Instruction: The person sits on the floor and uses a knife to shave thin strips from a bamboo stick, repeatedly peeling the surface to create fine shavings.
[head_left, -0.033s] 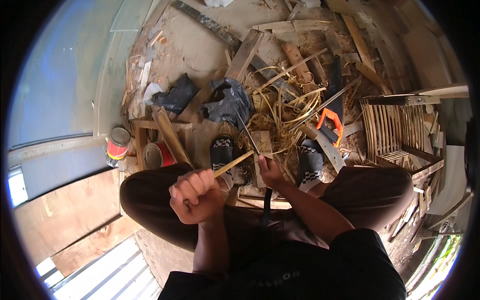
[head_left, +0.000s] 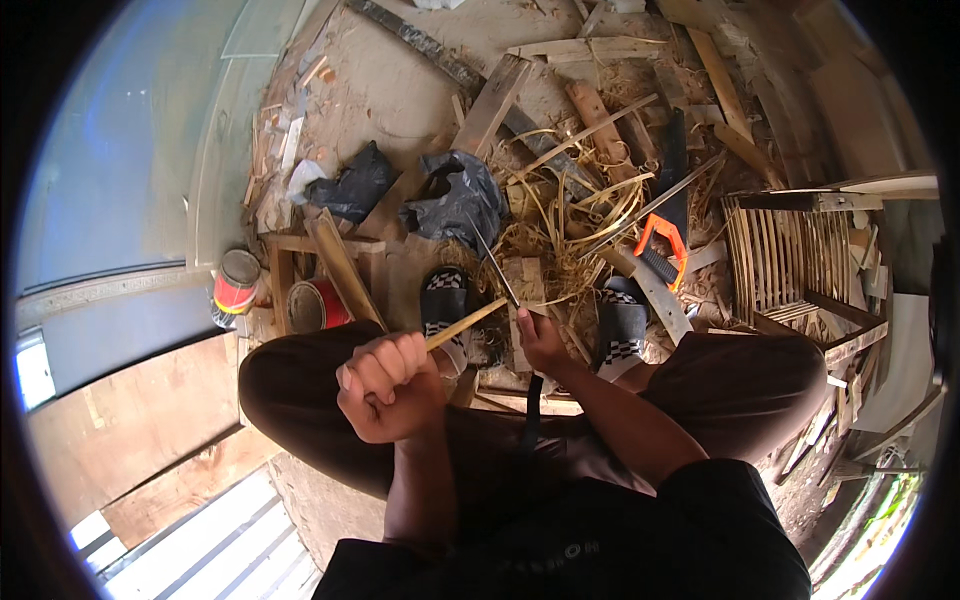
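My left hand (head_left: 388,388) is closed in a fist around a thin pale stick (head_left: 468,325), perhaps bamboo, which points up and to the right. In my right hand (head_left: 542,342) is a knife (head_left: 498,272), its narrow blade slanting up and to the left. The stick's far tip ends close beside the blade; whether they touch I cannot tell. A dark strip (head_left: 533,402) shows just below my right hand. Both hands are above my lap, between my spread knees. Beneath them, pale shavings (head_left: 560,240) and long curled strips litter the ground by my sandals (head_left: 622,325).
An orange-handled saw (head_left: 664,250) lies to the right of the shavings. Farther right stands a slatted wooden frame (head_left: 765,255). Black plastic bags (head_left: 455,200) lie ahead. Two red cans (head_left: 316,306) stand left, near a leaning board (head_left: 342,265). Scrap planks (head_left: 492,105) cover the far ground.
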